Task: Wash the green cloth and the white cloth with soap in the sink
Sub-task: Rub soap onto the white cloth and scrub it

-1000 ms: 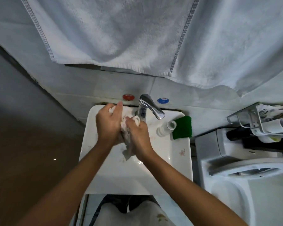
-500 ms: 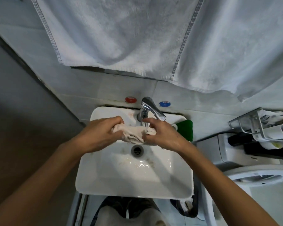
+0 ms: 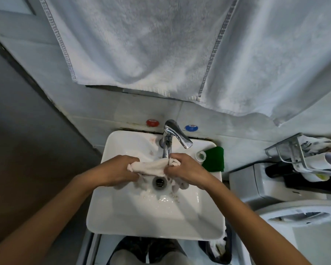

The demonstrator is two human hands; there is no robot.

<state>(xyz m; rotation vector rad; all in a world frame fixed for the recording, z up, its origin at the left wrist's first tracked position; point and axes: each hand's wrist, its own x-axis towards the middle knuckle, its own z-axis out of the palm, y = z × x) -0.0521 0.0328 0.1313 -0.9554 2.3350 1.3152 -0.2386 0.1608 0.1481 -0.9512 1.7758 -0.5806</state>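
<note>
Over the near white ceramic sink [image 3: 122,220], the wet, twisted white cloth [image 3: 151,166] is now stretched left to right between the left hand [image 3: 118,172] and right hand [image 3: 187,172], both clenched on its ends; a second ago it was bunched upright, so wringing seems begun. Farther right, the folded green cloth [image 3: 214,158] lies untouched on the rim.

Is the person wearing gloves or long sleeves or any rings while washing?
No gloves. Both the left hand and the right hand are bare, and both forearms are bare as far as the picture shows, with no sleeves in sight. No ring, watch or bracelet shows on either one.
</note>
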